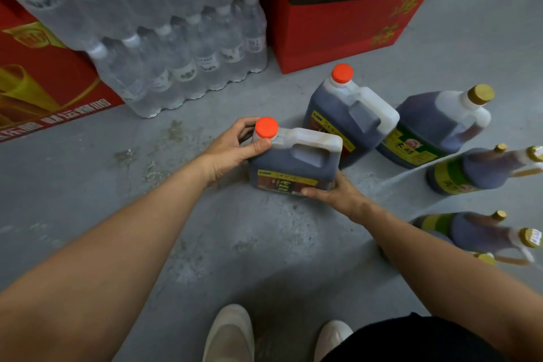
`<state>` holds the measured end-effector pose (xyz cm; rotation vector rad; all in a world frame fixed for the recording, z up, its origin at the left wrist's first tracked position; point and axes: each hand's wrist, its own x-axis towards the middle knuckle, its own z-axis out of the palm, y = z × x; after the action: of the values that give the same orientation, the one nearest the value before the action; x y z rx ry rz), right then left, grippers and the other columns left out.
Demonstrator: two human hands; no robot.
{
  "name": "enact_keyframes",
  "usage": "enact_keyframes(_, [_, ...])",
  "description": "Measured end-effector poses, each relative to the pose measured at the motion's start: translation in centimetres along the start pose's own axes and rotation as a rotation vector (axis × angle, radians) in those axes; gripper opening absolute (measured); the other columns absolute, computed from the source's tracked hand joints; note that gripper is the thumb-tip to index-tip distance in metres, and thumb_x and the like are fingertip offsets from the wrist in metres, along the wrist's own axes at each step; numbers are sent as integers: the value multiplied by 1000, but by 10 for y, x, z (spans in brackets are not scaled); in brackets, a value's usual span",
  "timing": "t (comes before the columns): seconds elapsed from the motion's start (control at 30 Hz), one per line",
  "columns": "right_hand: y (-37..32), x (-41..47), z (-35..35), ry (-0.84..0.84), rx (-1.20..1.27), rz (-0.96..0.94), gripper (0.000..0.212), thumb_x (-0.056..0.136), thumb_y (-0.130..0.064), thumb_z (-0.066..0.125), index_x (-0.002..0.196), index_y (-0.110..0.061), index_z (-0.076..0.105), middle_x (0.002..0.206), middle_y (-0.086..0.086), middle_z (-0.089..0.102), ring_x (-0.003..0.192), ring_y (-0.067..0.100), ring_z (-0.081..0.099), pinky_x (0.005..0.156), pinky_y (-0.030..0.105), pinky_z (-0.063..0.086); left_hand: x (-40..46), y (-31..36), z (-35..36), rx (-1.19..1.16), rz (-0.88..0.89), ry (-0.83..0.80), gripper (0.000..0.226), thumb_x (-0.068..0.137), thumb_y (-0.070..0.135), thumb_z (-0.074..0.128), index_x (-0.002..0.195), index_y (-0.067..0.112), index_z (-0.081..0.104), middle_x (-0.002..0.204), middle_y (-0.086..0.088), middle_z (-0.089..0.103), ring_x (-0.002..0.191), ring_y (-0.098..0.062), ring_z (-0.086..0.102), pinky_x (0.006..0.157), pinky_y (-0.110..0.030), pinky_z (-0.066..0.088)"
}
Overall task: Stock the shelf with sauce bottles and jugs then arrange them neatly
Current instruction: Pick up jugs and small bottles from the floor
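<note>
A dark sauce jug with an orange cap (293,161) stands on the grey floor in the middle of the view. My left hand (232,147) grips its neck and shoulder just under the cap. My right hand (335,191) holds its lower right corner, thumb across the label. Behind it stands a second orange-capped jug (349,114). To the right is a jug with a gold cap (435,126) and a green label. Two more gold-capped bottles (482,170) (476,232) appear at the right edge, blurred.
Shrink-wrapped packs of water bottles (152,38) are stacked at the back left beside a red carton (44,79). A red box (340,26) stands at the back. My two white shoes (232,335) are on the floor (205,229) at the bottom.
</note>
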<state>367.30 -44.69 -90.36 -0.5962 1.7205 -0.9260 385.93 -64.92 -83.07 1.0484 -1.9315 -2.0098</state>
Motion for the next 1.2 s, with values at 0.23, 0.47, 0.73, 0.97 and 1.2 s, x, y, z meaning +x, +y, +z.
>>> enact_keyframes(0.23, [-1, 9, -2, 29, 149, 49, 95, 70, -27, 88, 151, -26, 38, 137, -11, 55, 130, 11, 48, 89, 15, 49, 16, 10, 1, -3, -39, 31, 39, 88, 36, 66, 123, 25, 54, 107, 16, 66, 97, 2, 61, 74, -16, 50])
enact_keyframes(0.47, [-2, 13, 6, 44, 378, 54, 85, 65, -25, 86, 141, -30, 47, 121, -10, 69, 111, 23, 69, 80, 40, 60, 28, 18, 2, 40, -90, 53, 36, 89, 54, 63, 119, 35, 54, 104, 22, 66, 99, -1, 63, 90, -33, 53])
enact_keyframes(0.73, [3, 14, 12, 35, 413, 67, 97, 63, -30, 87, 148, -30, 40, 130, -3, 66, 111, 18, 69, 91, 44, 59, 26, 26, 6, 62, -109, 66, 29, 98, 43, 55, 125, 31, 51, 104, 27, 64, 87, 14, 62, 87, -30, 54])
enact_keyframes(0.97, [-1, 11, 15, 60, 400, 62, 90, 67, -28, 83, 147, -28, 41, 118, -13, 67, 110, 14, 68, 86, 34, 60, 21, 29, 7, 74, -90, 43, 44, 87, 60, 54, 128, 44, 53, 113, 26, 65, 104, 3, 62, 83, -28, 55])
enact_keyframes(1.2, [-4, 8, 17, 73, 433, 67, 86, 68, -30, 81, 144, -30, 43, 121, -12, 66, 104, 14, 71, 83, 33, 61, 28, 27, 8, 62, -65, 61, 35, 96, 48, 55, 130, 37, 56, 119, 16, 66, 104, 2, 63, 81, -21, 51])
